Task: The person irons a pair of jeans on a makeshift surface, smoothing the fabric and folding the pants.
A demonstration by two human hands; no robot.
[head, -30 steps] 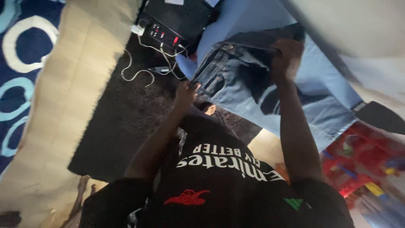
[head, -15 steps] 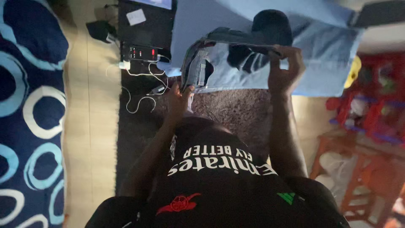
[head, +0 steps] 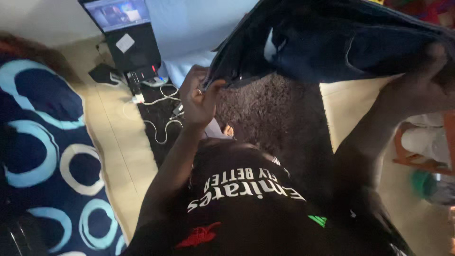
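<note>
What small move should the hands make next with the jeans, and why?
Probably lower the jeans onto the blue sheet: the left hand and right hand each grip an edge, holding them spread in the air above the dark rug.

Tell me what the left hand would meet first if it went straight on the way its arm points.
Probably the pale blue sheet beyond it; the left hand already pinches the dark denim jeans. Depth is unclear.
</note>
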